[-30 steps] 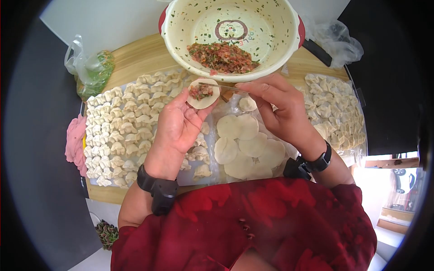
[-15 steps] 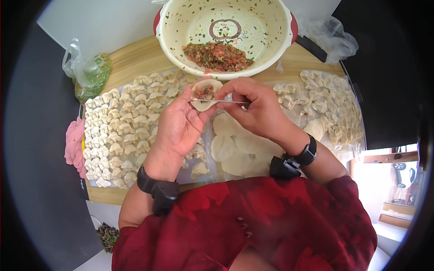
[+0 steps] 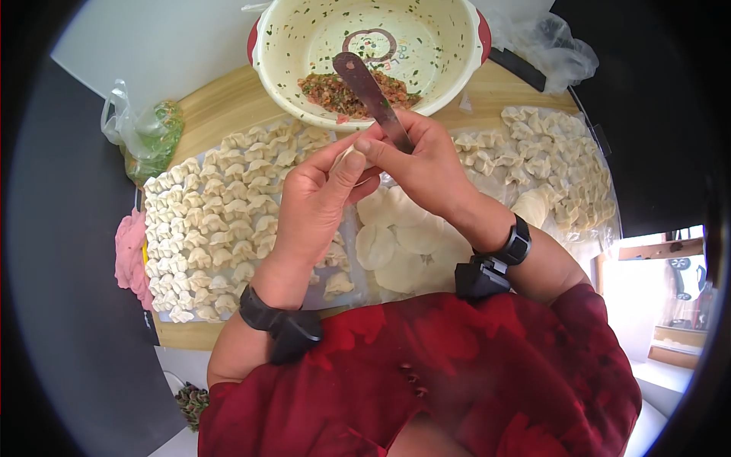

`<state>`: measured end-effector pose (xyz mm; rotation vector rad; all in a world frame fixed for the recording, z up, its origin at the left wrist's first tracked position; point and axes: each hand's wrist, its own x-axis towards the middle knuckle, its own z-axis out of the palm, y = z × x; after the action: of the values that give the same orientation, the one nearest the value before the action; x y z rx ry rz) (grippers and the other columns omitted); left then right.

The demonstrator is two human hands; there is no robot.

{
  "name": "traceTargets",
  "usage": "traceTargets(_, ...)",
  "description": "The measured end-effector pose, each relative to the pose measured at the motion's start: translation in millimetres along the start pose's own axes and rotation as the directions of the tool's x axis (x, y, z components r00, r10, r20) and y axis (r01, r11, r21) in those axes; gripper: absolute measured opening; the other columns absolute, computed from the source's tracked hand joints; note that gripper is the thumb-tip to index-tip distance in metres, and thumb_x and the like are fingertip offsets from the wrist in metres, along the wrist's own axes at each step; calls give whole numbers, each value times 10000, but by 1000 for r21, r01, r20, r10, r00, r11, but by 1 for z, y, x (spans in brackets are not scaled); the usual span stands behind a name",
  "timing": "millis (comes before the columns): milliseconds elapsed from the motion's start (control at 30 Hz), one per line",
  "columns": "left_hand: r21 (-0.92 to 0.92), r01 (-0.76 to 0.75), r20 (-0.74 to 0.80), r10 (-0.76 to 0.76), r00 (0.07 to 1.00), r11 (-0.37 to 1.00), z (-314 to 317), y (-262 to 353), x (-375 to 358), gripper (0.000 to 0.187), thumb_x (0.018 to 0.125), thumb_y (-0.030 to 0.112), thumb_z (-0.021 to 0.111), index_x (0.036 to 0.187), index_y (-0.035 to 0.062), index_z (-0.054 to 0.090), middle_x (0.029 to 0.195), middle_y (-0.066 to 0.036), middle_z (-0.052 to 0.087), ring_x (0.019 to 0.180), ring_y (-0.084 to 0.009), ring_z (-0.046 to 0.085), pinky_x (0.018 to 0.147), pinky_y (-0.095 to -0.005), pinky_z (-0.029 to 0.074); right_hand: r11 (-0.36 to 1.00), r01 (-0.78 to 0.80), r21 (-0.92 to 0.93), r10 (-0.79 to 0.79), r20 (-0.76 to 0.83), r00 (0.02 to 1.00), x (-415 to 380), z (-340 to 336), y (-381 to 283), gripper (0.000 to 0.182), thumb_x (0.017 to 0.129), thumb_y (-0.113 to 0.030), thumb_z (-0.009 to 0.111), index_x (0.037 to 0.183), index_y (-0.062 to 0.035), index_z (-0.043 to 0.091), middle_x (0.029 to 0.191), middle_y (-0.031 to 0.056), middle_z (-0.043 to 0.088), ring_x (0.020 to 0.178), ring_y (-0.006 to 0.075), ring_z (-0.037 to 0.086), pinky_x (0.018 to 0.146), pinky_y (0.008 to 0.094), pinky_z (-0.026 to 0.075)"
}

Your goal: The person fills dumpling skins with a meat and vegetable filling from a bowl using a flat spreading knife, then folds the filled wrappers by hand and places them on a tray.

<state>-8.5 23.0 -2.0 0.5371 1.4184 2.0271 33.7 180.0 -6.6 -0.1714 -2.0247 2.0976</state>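
Note:
My left hand (image 3: 311, 199) is closed around a folded dumpling (image 3: 349, 155), its thumb pressed on the near side. Most of the dumpling is hidden by fingers. My right hand (image 3: 428, 166) meets it from the other side, thumb and fingertips pinching at the wrapper's edge. The same hand grips a flat metal filling spatula (image 3: 371, 95), whose rounded end points up and away over the basin (image 3: 451, 47). Meat filling (image 3: 324, 90) flecked with green lies in the basin's near part. Round dough wrappers (image 3: 403, 247) overlap just below my hands.
Rows of finished dumplings (image 3: 217, 209) cover the left of the wooden table (image 3: 215, 93); more dumplings (image 3: 552, 167) crowd the right. A plastic bag with greens (image 3: 156, 137) sits at back left, a pink cloth (image 3: 132, 251) at the left edge. Another clear bag (image 3: 556, 57) is at back right.
The open wrapper with filling is now folded over between my hands. The spatula has swung from lying flat across the wrapper to pointing up toward the basin, still in my right hand.

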Motion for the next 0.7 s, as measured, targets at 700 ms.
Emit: traceTargets(700,314,-198,-167,259,951,929,-18,-5,-1,191,910,152,674,1075,67,716,1043,-2,584,832,-66,590,665,-204,513,902,340,-265,-338,53,940,-14,-8,-2,219,819,-165,762,953,-36,647,768,18,633,727,83,569,645,255,469)
